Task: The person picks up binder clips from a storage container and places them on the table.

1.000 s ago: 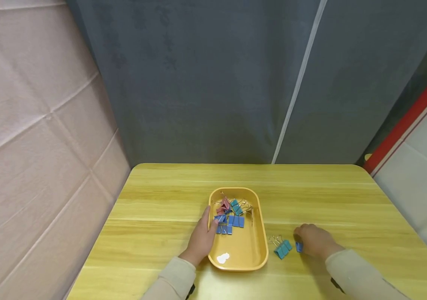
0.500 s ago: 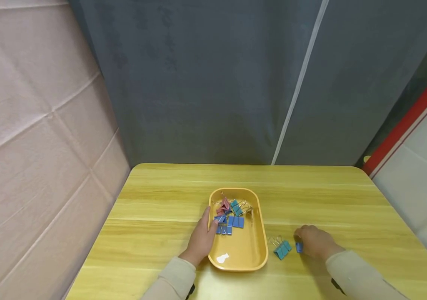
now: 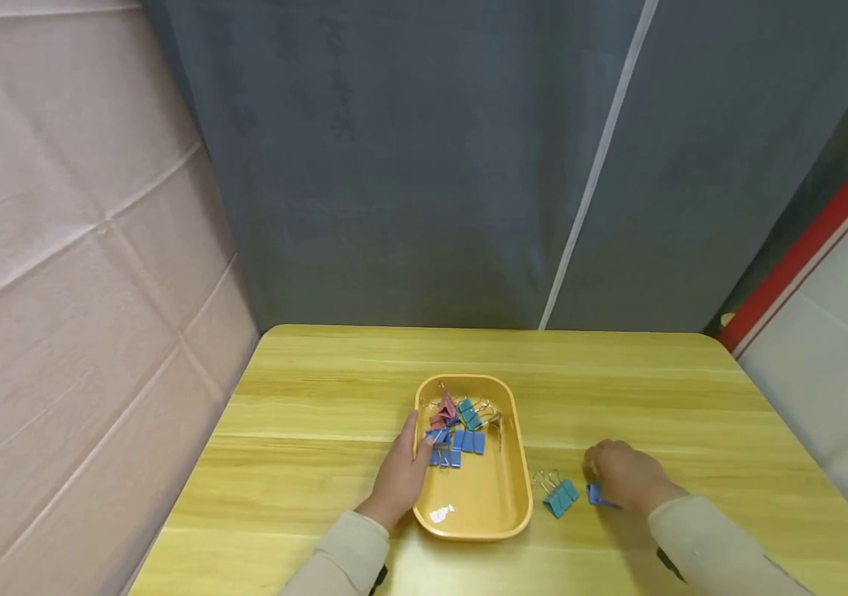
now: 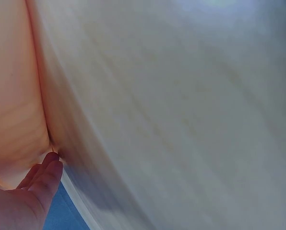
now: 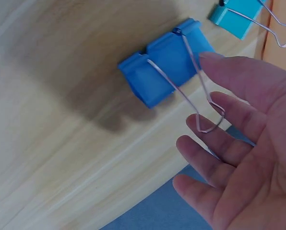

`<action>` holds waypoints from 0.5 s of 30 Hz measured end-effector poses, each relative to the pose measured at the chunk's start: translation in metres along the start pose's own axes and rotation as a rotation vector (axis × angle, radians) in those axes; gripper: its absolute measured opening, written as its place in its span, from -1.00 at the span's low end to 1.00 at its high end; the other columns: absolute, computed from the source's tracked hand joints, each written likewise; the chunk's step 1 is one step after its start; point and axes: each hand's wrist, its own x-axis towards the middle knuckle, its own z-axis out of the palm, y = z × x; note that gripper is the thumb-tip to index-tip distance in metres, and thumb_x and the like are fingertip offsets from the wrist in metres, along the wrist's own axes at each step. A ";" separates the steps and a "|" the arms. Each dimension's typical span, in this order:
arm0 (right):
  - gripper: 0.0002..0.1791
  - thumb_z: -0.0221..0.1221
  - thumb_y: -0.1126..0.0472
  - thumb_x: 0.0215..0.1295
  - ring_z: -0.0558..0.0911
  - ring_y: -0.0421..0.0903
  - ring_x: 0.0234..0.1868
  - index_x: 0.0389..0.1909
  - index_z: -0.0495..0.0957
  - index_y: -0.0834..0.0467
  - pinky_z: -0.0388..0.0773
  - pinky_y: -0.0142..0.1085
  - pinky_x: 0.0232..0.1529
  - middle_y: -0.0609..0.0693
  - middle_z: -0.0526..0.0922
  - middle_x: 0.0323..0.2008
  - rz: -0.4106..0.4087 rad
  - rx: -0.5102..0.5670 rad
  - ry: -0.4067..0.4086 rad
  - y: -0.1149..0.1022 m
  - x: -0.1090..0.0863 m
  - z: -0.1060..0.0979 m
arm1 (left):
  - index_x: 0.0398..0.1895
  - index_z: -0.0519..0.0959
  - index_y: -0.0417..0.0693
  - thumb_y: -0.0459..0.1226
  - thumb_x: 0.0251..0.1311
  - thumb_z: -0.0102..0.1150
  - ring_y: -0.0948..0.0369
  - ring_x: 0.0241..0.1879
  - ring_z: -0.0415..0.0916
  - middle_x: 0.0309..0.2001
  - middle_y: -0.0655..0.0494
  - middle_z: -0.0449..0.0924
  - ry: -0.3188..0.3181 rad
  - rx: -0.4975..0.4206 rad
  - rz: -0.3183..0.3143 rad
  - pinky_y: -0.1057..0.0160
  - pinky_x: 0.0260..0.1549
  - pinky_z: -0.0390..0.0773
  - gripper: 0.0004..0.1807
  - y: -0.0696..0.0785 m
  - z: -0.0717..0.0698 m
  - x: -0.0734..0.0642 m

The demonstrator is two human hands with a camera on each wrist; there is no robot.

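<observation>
A yellow tray stands on the table with my left hand at its left side. The thumb lies over the rim and the fingers press the outer wall, so the hand holds the tray. My right hand is low over the table. In the right wrist view its thumb tip meets the edge of a blue binder clip. The other fingers are loosely bent and spread, and the clip's wire handles reach across them. In the head view that hand partly covers the clip. A teal binder clip lies between it and the tray.
Inside the tray are pink binder clips, a teal clip and several blue clips. The wooden table ends at a dark curtain; pale walls flank it.
The blue clip beside my right hand has turned, and more of it shows below the palm. The right hand has shifted slightly. My left hand and the tray stay where they were.
</observation>
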 end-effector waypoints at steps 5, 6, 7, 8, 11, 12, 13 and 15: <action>-0.68 0.29 0.33 0.14 0.59 0.28 -0.06 -0.09 0.58 0.36 0.65 0.04 -0.14 0.31 0.60 -0.07 -0.029 -0.060 0.077 -0.004 0.001 -0.002 | 0.54 -0.04 -0.02 -0.03 0.49 -0.21 -0.18 0.41 0.07 0.48 -0.12 0.07 -0.001 -0.001 -0.010 -0.20 0.37 0.08 -0.34 0.000 0.001 0.000; -0.67 0.30 0.32 0.12 0.58 0.29 -0.05 -0.08 0.57 0.36 0.65 0.04 -0.14 0.32 0.60 -0.07 -0.030 -0.069 0.091 -0.005 0.002 -0.003 | 0.54 -0.04 -0.02 -0.03 0.49 -0.21 -0.18 0.41 0.07 0.48 -0.12 0.07 -0.001 0.000 -0.009 -0.19 0.37 0.08 -0.34 0.000 0.001 0.000; -0.64 0.32 0.31 0.10 0.57 0.30 -0.04 -0.07 0.57 0.36 0.64 0.05 -0.13 0.32 0.59 -0.06 -0.030 -0.074 0.105 -0.006 0.002 -0.004 | 0.54 -0.03 -0.02 -0.03 0.49 -0.21 -0.17 0.41 0.07 0.48 -0.12 0.08 0.000 0.002 -0.008 -0.19 0.37 0.08 -0.34 0.000 0.001 0.000; -0.61 0.34 0.31 0.07 0.56 0.32 -0.03 -0.07 0.56 0.36 0.63 0.07 -0.11 0.34 0.58 -0.05 -0.028 -0.074 0.116 -0.007 0.003 -0.004 | 0.54 -0.03 -0.03 -0.03 0.49 -0.21 -0.17 0.41 0.07 0.48 -0.12 0.07 0.000 0.002 -0.007 -0.19 0.37 0.08 -0.34 0.000 0.001 0.000; -0.55 0.37 0.31 0.01 0.54 0.36 0.00 -0.03 0.56 0.36 0.60 0.12 -0.06 0.36 0.56 -0.02 -0.018 -0.074 0.152 -0.012 0.004 -0.007 | 0.54 -0.03 -0.03 -0.03 0.49 -0.21 -0.16 0.41 0.07 0.47 -0.12 0.08 0.002 0.002 -0.008 -0.18 0.38 0.08 -0.34 0.000 0.001 0.001; -0.54 0.37 0.31 0.00 0.53 0.36 0.01 -0.02 0.56 0.35 0.59 0.13 -0.05 0.36 0.55 -0.01 -0.015 -0.069 0.165 -0.014 0.005 -0.007 | 0.54 -0.03 -0.03 -0.03 0.49 -0.21 -0.17 0.41 0.07 0.47 -0.12 0.08 0.002 0.000 -0.009 -0.18 0.38 0.08 -0.34 0.000 0.001 0.000; -0.52 0.38 0.31 -0.02 0.53 0.36 0.01 -0.01 0.56 0.35 0.58 0.13 -0.04 0.36 0.54 0.00 -0.017 -0.065 0.179 -0.016 0.006 -0.008 | 0.54 -0.03 -0.02 -0.04 0.49 -0.21 -0.16 0.41 0.07 0.47 -0.12 0.08 0.002 -0.002 -0.010 -0.18 0.38 0.08 -0.35 0.000 0.001 0.001; -0.49 0.40 0.30 -0.04 0.53 0.36 0.01 0.00 0.55 0.34 0.57 0.13 -0.03 0.37 0.54 0.01 -0.028 -0.065 0.216 -0.021 0.007 -0.009 | 0.54 -0.04 -0.02 -0.04 0.49 -0.21 -0.16 0.41 0.07 0.47 -0.12 0.08 0.002 -0.005 -0.011 -0.18 0.38 0.08 -0.35 0.001 0.001 0.000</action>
